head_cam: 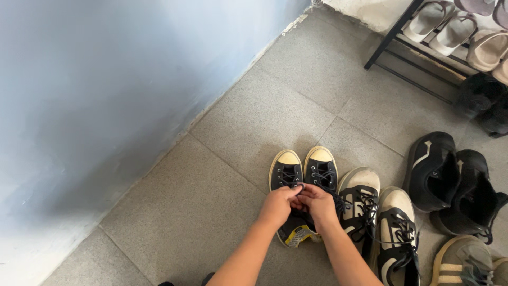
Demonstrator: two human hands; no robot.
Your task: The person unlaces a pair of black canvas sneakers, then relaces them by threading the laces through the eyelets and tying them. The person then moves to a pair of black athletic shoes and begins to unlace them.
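Note:
A pair of black canvas sneakers with cream toe caps stands on the grey tiled floor, toes pointing away from me. My left hand (278, 205) and my right hand (318, 203) meet over the left sneaker (286, 169), both pinching its black lace (299, 188) above the tongue. The right sneaker (320, 167) sits close beside it, partly covered by my right hand. A yellow label shows on the insole below my hands.
A second black and cream pair (381, 222) lies right of my hands. Black slip-on shoes (450, 180) and a striped shoe (463, 262) lie further right. A black shoe rack (402, 37) with pale sandals stands at top right. A blue wall (106, 79) runs along the left.

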